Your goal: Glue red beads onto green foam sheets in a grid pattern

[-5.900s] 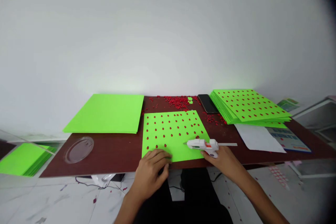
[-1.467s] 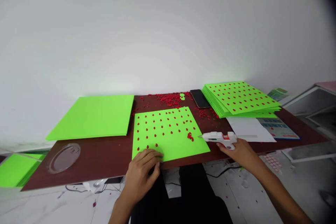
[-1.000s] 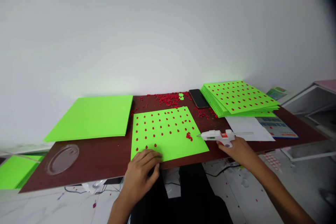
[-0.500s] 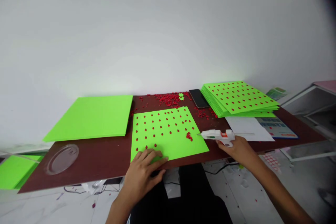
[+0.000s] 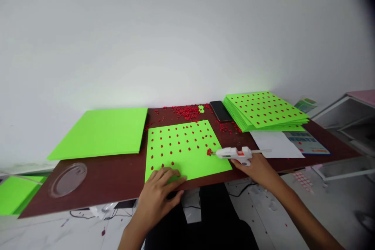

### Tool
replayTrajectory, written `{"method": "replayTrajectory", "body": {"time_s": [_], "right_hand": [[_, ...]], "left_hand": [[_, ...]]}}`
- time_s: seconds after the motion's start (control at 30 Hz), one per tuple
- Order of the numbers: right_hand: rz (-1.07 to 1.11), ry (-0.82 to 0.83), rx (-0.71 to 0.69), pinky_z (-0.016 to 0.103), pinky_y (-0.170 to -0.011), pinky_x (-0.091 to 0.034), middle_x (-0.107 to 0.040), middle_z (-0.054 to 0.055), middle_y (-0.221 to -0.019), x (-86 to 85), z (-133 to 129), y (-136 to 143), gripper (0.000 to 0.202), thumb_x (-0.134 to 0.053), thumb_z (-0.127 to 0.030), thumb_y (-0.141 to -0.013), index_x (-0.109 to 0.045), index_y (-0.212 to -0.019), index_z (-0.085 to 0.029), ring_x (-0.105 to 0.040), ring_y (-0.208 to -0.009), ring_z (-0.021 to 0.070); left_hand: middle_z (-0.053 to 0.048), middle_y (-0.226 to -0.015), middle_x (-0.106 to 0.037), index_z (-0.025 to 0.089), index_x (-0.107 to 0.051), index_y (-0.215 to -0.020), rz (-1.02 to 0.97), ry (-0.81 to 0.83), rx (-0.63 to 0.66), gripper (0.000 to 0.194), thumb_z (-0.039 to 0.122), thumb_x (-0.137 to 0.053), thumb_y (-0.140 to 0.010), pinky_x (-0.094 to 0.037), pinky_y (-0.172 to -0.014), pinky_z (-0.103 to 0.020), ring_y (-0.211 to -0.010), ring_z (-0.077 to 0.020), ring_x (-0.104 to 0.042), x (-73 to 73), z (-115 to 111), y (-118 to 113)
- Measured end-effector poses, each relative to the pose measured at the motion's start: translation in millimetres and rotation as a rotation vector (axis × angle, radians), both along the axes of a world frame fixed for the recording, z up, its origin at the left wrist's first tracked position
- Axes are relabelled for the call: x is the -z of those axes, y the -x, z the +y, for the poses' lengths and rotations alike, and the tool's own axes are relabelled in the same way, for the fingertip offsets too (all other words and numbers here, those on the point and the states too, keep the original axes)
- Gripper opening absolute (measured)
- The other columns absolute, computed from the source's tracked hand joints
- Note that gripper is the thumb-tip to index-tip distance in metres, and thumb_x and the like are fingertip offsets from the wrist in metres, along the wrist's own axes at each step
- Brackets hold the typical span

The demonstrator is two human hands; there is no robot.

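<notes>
A bright green sheet lies on the brown table in front of me, with rows of small red pieces across most of it. My left hand rests on its near left edge, fingers spread and holding nothing. In my right hand is a white glue gun with a glue stick poking out of its back. Its nozzle points left and reaches a small heap of red pieces on the right part of the sheet. Whether the tip touches a piece is too small to tell.
Plain green sheets are stacked at the left, dotted ones at the right. Behind are scattered red pieces and a phone. A clear round lid lies near the left edge, white paper at the right.
My right hand has moved left with the glue gun, bringing the nozzle from the sheet's right edge to the red heap. My left hand stays on the sheet.
</notes>
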State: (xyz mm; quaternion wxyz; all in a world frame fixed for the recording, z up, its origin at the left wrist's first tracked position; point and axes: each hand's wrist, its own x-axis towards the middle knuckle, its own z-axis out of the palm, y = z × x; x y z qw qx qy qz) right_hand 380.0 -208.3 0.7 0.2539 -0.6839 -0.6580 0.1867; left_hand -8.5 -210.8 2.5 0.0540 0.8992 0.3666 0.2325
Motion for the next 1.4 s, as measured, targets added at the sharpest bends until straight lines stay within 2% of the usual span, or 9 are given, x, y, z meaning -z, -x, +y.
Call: {"method": "replayTrajectory", "body": {"time_s": [0.1,0.27,0.53,0.67,0.77,0.9,1.0,1.13,1.4], "right_hand": [[0.012,-0.027,0.031,0.033,-0.060,-0.046,-0.071,0.006,-0.064,-4.6,6.6,5.0,0.032,-0.063,-0.049,-0.086,-0.069,-0.071,-0.021,-0.067,-0.061,0.0251],[0.049,0.022,0.050,0.033,-0.058,-0.046,-0.072,0.006,-0.062,-4.9,3.7,4.6,0.033,-0.063,-0.050,-0.084,-0.067,-0.067,-0.022,-0.067,-0.058,0.0251],[-0.068,-0.071,0.122,0.034,-0.062,-0.048,-0.074,0.010,-0.068,-3.2,11.4,-0.4,0.038,-0.063,-0.056,-0.086,-0.075,-0.080,-0.021,-0.072,-0.066,0.0292],[-0.045,-0.077,0.129,0.035,-0.067,-0.051,-0.078,0.012,-0.080,-3.8,13.5,1.3,0.041,-0.062,-0.058,-0.087,-0.077,-0.089,-0.020,-0.074,-0.075,0.0306],[-0.052,-0.050,0.141,0.036,-0.070,-0.052,-0.078,0.012,-0.081,-2.7,13.6,-0.1,0.044,-0.060,-0.060,-0.088,-0.078,-0.089,-0.020,-0.074,-0.079,0.0320],[-0.087,-0.041,0.169,0.037,-0.067,-0.051,-0.077,0.013,-0.076,-5.3,13.9,-5.5,0.044,-0.061,-0.060,-0.085,-0.077,-0.085,-0.020,-0.074,-0.075,0.0330],[-0.007,-0.016,0.133,0.036,-0.066,-0.052,-0.078,0.011,-0.077,-12.0,11.3,-7.1,0.042,-0.063,-0.059,-0.084,-0.078,-0.085,-0.020,-0.074,-0.073,0.0313],[0.054,0.042,0.077,0.032,-0.059,-0.050,-0.073,0.007,-0.064,-16.8,4.1,-4.0,0.035,-0.066,-0.053,-0.084,-0.076,-0.077,-0.021,-0.069,-0.062,0.0268],[0.052,0.030,-0.001,0.034,-0.064,-0.048,-0.077,0.009,-0.072,-0.9,1.4,-0.1,0.036,-0.064,-0.051,-0.086,-0.077,-0.077,-0.019,-0.070,-0.066,0.0271]], "left_hand": [[-0.002,-0.121,-0.072,0.037,-0.072,-0.129,-0.015,0.023,-0.019,0.035,0.028,-0.071,-0.095,-0.049,-0.100,-0.044,-0.117,-0.0270,-0.063,0.0,-1.4,0.0],[-0.003,-0.121,-0.072,0.037,-0.072,-0.130,-0.004,0.032,-0.024,0.036,0.028,-0.071,-0.095,-0.050,-0.102,-0.044,-0.117,-0.0269,-0.063,-0.2,-1.7,-0.5],[-0.002,-0.121,-0.072,0.036,-0.072,-0.129,-0.011,0.022,-0.016,0.035,0.028,-0.071,-0.095,-0.050,-0.102,-0.045,-0.117,-0.0272,-0.064,0.0,-0.8,0.0],[-0.002,-0.120,-0.072,0.036,-0.072,-0.129,-0.004,0.024,-0.020,0.036,0.028,-0.072,-0.094,-0.050,-0.101,-0.046,-0.116,-0.0274,-0.064,0.7,-1.0,0.2],[-0.002,-0.120,-0.072,0.036,-0.072,-0.129,-0.010,0.029,-0.020,0.036,0.028,-0.072,-0.094,-0.050,-0.102,-0.046,-0.117,-0.0276,-0.063,0.9,-0.9,0.2],[-0.003,-0.121,-0.072,0.036,-0.072,-0.130,-0.012,0.035,-0.018,0.036,0.028,-0.071,-0.095,-0.050,-0.102,-0.046,-0.117,-0.0273,-0.063,0.4,-1.2,0.0],[-0.002,-0.121,-0.072,0.036,-0.071,-0.130,-0.023,0.042,-0.020,0.036,0.028,-0.072,-0.095,-0.049,-0.103,-0.046,-0.118,-0.0274,-0.063,0.1,-1.6,0.0],[-0.002,-0.122,-0.072,0.036,-0.071,-0.130,-0.026,0.047,-0.012,0.036,0.027,-0.071,-0.095,-0.048,-0.103,-0.045,-0.118,-0.0272,-0.062,1.0,-1.5,0.4],[0.000,-0.121,-0.072,0.037,-0.072,-0.128,-0.052,0.020,-0.017,0.033,0.030,-0.071,-0.096,-0.047,-0.101,-0.045,-0.117,-0.0266,-0.063,1.9,-0.3,-0.3]]}}
